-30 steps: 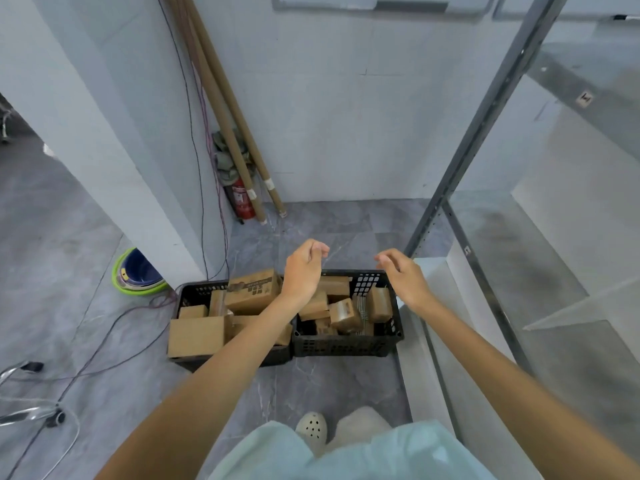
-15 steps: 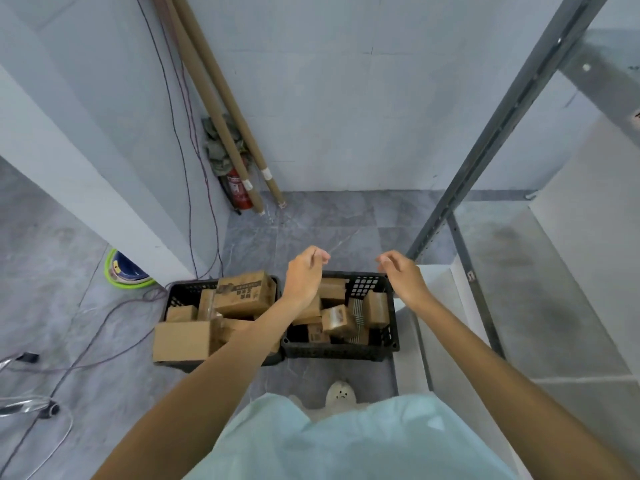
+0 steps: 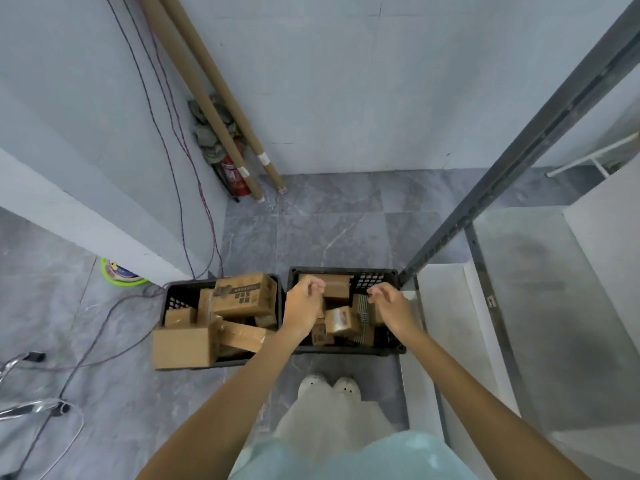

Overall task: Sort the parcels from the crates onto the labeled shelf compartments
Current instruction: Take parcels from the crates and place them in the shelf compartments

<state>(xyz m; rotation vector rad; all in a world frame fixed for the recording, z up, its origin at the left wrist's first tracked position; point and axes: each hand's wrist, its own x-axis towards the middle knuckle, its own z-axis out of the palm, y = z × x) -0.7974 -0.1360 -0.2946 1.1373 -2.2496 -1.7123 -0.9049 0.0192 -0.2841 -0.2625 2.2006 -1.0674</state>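
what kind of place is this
Probably a small storeroom or parcel-sorting corner: two black crates of cardboard parcels on a grey tiled floor, a metal shelf frame at the right, and a fire extinguisher beside long cardboard tubes leaning in the corner.

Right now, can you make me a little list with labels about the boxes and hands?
Crates: two black ones on the floor, left crate, right crate
Parcels: cardboard boxes in both, big box in the left one
Left hand: over the right crate, holding nothing
Right hand: same, holding nothing
Shelf: metal post at right
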